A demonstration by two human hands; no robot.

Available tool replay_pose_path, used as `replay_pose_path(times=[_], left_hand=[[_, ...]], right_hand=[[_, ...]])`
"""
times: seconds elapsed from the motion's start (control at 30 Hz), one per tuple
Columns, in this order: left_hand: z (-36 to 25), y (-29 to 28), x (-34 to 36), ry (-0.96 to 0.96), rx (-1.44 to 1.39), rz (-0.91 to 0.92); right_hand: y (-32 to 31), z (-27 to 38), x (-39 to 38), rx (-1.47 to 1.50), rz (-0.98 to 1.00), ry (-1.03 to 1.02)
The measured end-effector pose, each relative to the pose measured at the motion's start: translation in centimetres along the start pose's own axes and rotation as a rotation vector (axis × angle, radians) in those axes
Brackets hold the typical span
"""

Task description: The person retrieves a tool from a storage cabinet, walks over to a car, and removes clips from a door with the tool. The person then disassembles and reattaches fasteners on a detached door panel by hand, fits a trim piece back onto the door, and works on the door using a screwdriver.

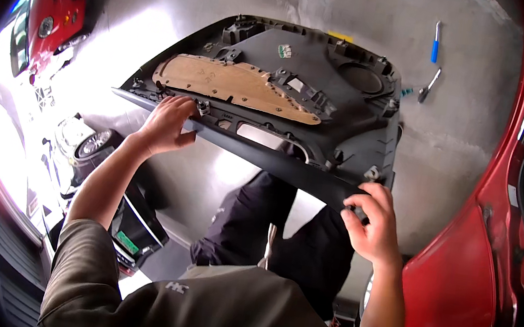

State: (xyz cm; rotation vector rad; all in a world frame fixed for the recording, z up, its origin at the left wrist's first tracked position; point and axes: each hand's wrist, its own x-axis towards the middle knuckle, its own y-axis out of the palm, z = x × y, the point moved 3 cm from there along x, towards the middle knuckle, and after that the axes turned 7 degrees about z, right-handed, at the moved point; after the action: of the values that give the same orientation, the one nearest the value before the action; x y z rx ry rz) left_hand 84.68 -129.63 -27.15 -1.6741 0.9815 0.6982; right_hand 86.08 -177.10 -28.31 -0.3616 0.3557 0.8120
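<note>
A dark grey car door trim panel [307,64], back side up, lies across the middle of the view above my knees, with clips around its rim and a tan board [232,88] fixed on it. My left hand [165,125] grips the long near edge left of centre, fingers curled over it beside a clip. My right hand [367,222] holds the same edge at its right end, fingers bent round it. A cutout along this edge shows the pale floor through it.
A blue-handled tool [434,50] and a black-handled tool [424,90] lie on the grey floor [446,153] beyond the panel's right. A red car body [449,291] lines the right side. At left are another red car [56,1] and a dark vehicle with a wheel [93,143].
</note>
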Motion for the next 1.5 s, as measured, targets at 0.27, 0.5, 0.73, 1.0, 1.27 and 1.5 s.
replay_pose_path(times=[0.27, 0.5, 0.73, 1.0, 1.27, 1.5], left_hand=[[2.3, -1.5, 2.5, 0.054, -0.219, -0.049], [2.3, -4.7, 3.6, 0.117, -0.233, 0.006], [1.8, -5.0, 3.6, 0.128, -0.211, -0.017], [1.2, -5.0, 2.9, 0.082, -0.209, 0.054], [0.7, -4.4, 2.1, 0.098, -0.223, 0.064], [0.6, -4.4, 2.0, 0.084, -0.223, 0.088]], right_hand=[[-4.1, 0.1, 5.9, 0.312, -0.039, 0.217], [-10.2, -4.4, 8.5, 0.657, -0.222, 0.707], [-7.4, -7.5, 9.7, 0.264, 0.199, 0.685], [-7.0, -7.4, 10.2, 0.234, 0.297, 0.699], [-7.3, -7.4, 10.4, 0.186, 0.401, 0.684], [-7.5, -7.3, 11.3, 0.173, 0.467, 0.773]])
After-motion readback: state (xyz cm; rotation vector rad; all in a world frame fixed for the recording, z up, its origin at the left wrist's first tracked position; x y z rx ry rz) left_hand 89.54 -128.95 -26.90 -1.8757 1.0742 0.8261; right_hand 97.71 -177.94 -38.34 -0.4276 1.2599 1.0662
